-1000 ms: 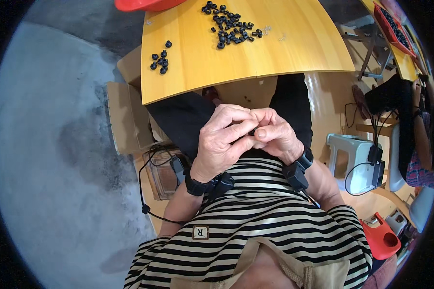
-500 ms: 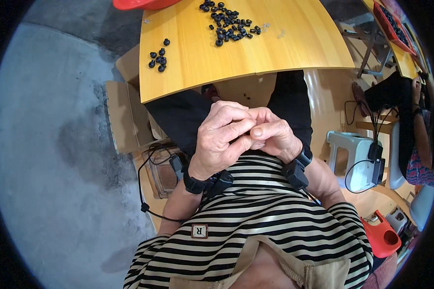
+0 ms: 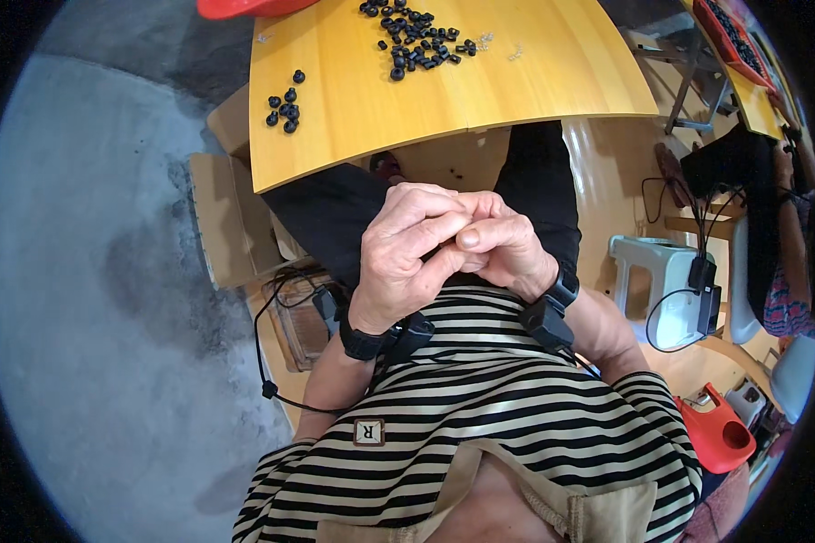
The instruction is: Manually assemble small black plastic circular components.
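Observation:
My left hand [image 3: 406, 255] and my right hand [image 3: 501, 242] are pressed together in front of my chest, below the near edge of the wooden table [image 3: 353, 109]. The fingers of both curl inward and their tips meet. Whatever they pinch is hidden between the fingers. On the table lies a big heap of small black rings [image 3: 414, 38] at the far middle, and a small group of black rings [image 3: 284, 107] at the left. Both wrists wear black bands with a cabled device.
A red bowl's edge [image 3: 249, 7] shows at the table's far left. A cardboard box [image 3: 231, 217] stands on the grey floor left of my legs. At right are a white stool [image 3: 666, 281], a red container [image 3: 720, 439] and another person's arm [image 3: 788, 235].
My hands stay clasped in the same place; the fingers shift slightly. The view has tilted a little, so the table sits higher in the picture.

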Demonstrator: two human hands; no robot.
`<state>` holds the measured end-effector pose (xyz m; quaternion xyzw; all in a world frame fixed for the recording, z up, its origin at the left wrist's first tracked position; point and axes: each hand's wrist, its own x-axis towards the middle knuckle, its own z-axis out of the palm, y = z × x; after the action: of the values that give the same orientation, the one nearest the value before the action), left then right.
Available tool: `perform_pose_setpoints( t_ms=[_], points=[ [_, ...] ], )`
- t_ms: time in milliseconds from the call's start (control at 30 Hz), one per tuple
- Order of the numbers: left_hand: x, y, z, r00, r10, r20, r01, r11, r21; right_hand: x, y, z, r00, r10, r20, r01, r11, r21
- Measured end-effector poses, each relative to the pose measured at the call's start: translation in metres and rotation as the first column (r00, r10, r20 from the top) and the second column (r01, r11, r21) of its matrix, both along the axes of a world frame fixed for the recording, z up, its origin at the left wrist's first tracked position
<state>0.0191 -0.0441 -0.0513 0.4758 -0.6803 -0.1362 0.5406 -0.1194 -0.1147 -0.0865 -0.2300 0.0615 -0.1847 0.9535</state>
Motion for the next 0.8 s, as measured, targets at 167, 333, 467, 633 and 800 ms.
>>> perform_pose_setpoints(
  t_ms=[167, 333, 467, 633, 800],
  points=[
    [0.0017, 0.0002, 0.0066, 1.000, -0.021, 0.007, 0.021, 0.999, 0.035, -0.0018, -0.0022, -0.0063, 0.995, 0.066, 0.077, -0.068, 0.997, 0.027],
    [0.0046, -0.0008, 0.0078, 0.998, -0.066, 0.010, 0.066, 0.998, 0.016, -0.0030, -0.0032, -0.0048, 0.990, 0.133, 0.052, -0.135, 0.990, 0.033],
    [0.0083, -0.0015, 0.0035, 0.996, -0.092, -0.010, 0.092, 0.995, 0.042, -0.0027, -0.0024, -0.0102, 0.984, 0.167, 0.070, -0.172, 0.982, 0.081],
    [0.0081, -0.0013, 0.0019, 0.995, -0.085, -0.047, 0.088, 0.994, 0.071, -0.0016, -0.0009, -0.0113, 0.986, 0.146, 0.077, -0.153, 0.983, 0.097],
    [0.0076, -0.0003, 0.0031, 0.997, -0.071, -0.026, 0.073, 0.990, 0.123, -0.0033, -0.0044, -0.0116, 0.988, 0.133, 0.082, -0.135, 0.990, 0.029]
  ],
)
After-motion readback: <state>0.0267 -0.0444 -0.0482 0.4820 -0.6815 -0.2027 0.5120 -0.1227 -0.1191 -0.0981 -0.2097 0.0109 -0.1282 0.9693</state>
